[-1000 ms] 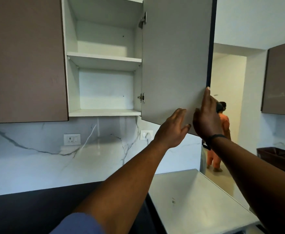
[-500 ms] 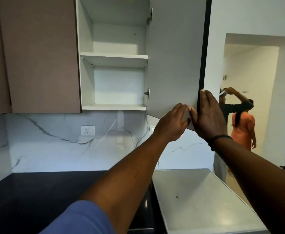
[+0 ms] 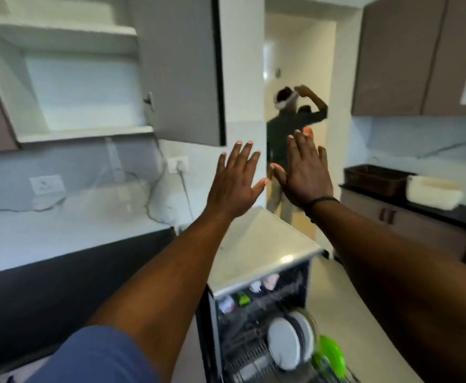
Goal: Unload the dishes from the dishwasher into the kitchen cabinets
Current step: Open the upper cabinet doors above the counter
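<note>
Now both my hands are up in front of me, palms forward and fingers spread wide, holding nothing: my left hand (image 3: 233,181) just beside my right hand (image 3: 305,172), thumbs nearly meeting, both below and clear of the cabinet door (image 3: 182,70). That door stands open, and the cabinet shelf (image 3: 85,132) behind it looks bare and white, ready to take things.

The dishes are below me, in the open dishwasher (image 3: 262,322). In the lower rack a white plate (image 3: 288,345) stands on edge between the tines, with at least one more plate behind it, and a green plate or bowl (image 3: 332,352) sits at the rack's near end. In the upper rack I make out a few small pieces, among them a pale cup (image 3: 255,286), but the blur keeps me from naming them surely.

I judge the white plate to be stiff, fairly heavy for its size, breakable, and perhaps slick if wet. I would pinch it at the top rim, thumb on one face and fingers on the other, and lift it straight up out of the tines. The green piece looks like plastic: lighter, more forgiving. The cups I would take around the body, one per hand.
</note>
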